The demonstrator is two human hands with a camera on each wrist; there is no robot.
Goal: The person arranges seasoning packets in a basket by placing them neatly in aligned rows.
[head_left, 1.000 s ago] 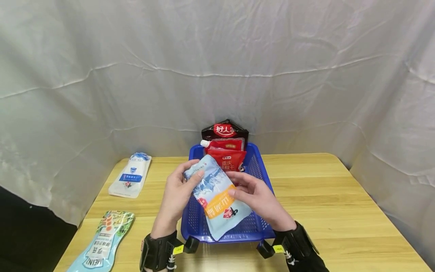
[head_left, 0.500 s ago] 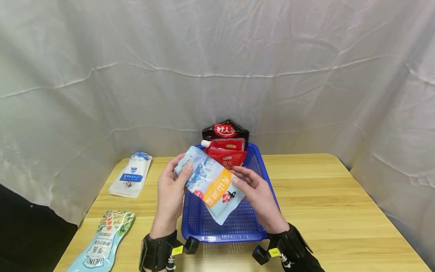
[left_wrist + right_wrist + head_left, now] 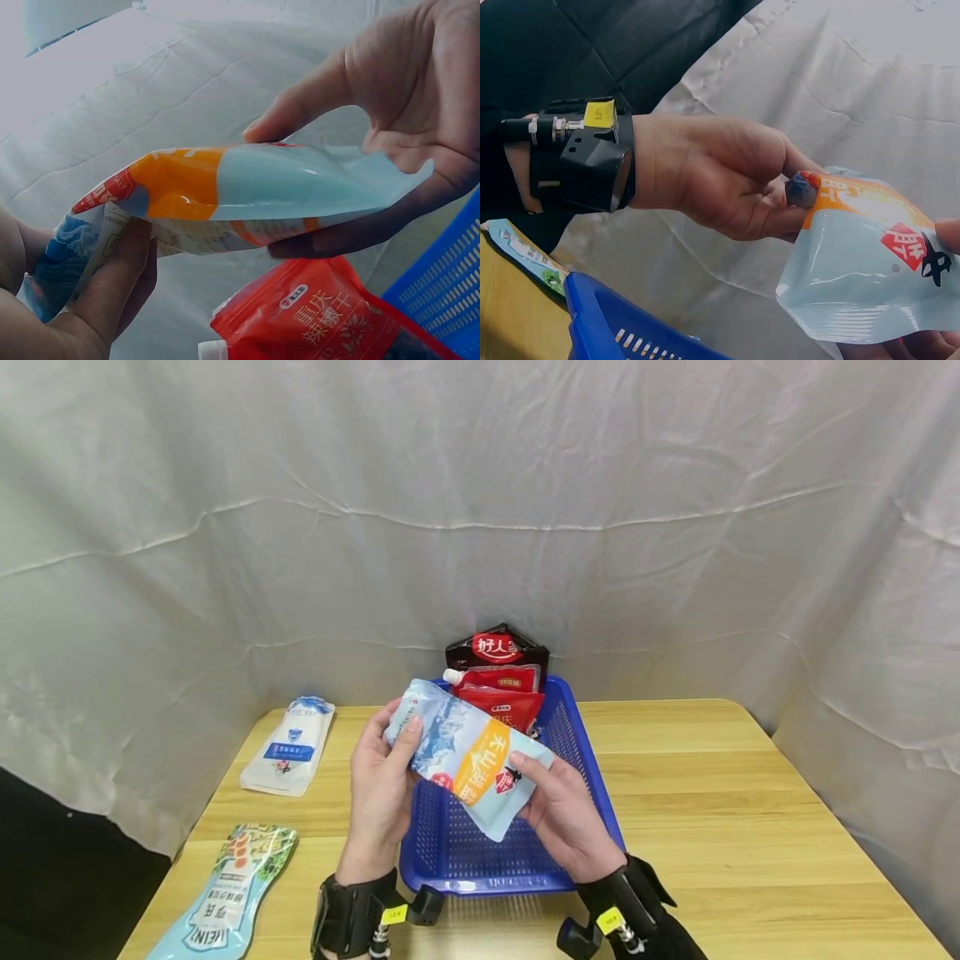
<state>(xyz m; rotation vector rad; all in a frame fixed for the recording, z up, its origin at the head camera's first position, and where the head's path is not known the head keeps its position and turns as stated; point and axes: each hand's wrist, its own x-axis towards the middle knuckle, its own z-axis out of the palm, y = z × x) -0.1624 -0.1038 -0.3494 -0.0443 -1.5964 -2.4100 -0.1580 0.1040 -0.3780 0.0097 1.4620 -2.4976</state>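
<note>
A light-blue bag of salt (image 3: 467,756) with an orange band and a snowy mountain print is held slantwise over the blue basket (image 3: 495,885). My left hand (image 3: 381,781) grips its upper left end, thumb on the printed front, fingers behind. At the lower right end my right hand (image 3: 566,818) pinches it, thumb on top near the red logo. The left wrist view shows the bag edge-on, with right-hand fingers under it. In the right wrist view its sealed bottom edge faces the camera. Beyond it in the basket stands a red pouch of dried chilli (image 3: 307,319).
Behind the chilli pouch stand a red pouch (image 3: 506,677) with a white spout cap and a black packet (image 3: 525,655). Left on the wooden table (image 3: 712,827) lie a white-and-blue bag (image 3: 288,752) and a Heinz pouch (image 3: 228,893). A grey curtain (image 3: 480,485) hangs behind.
The bag of salt has risen and turned from steep to flatter. My right hand has moved from its upper right edge to its bottom end, fingers now beneath. The other packages stay put.
</note>
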